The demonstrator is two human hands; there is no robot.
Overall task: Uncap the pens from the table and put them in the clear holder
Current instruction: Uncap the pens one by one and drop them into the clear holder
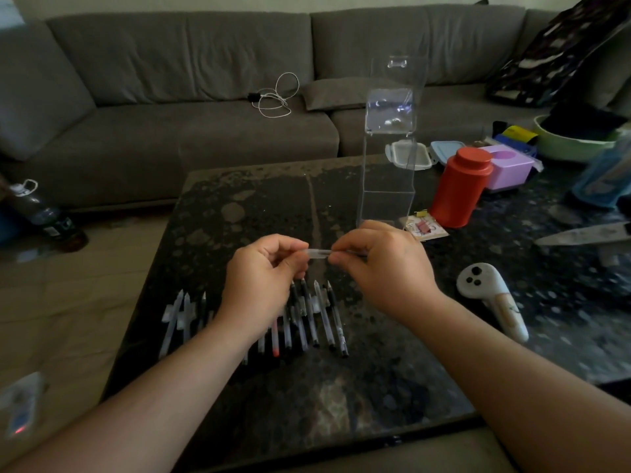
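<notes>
Above the dark stone table [392,370] I hold one clear-barrelled pen [319,253] level between both hands. My left hand [263,285] pinches its left end, and my right hand [382,264] grips the right part. Whether the cap is on or off is hidden by my fingers. Below my hands several more pens [317,315] lie in a row on the table, partly covered by my left wrist. The tall clear holder [387,172] stands upright just behind my right hand, with nothing visible inside.
A red canister [459,187] and binder clips on a card [423,227] sit right of the holder. A white controller [491,295] lies at the right, a knife [587,235] beyond it. Boxes and a green bowl [573,143] crowd the far right. A grey sofa [205,97] stands behind.
</notes>
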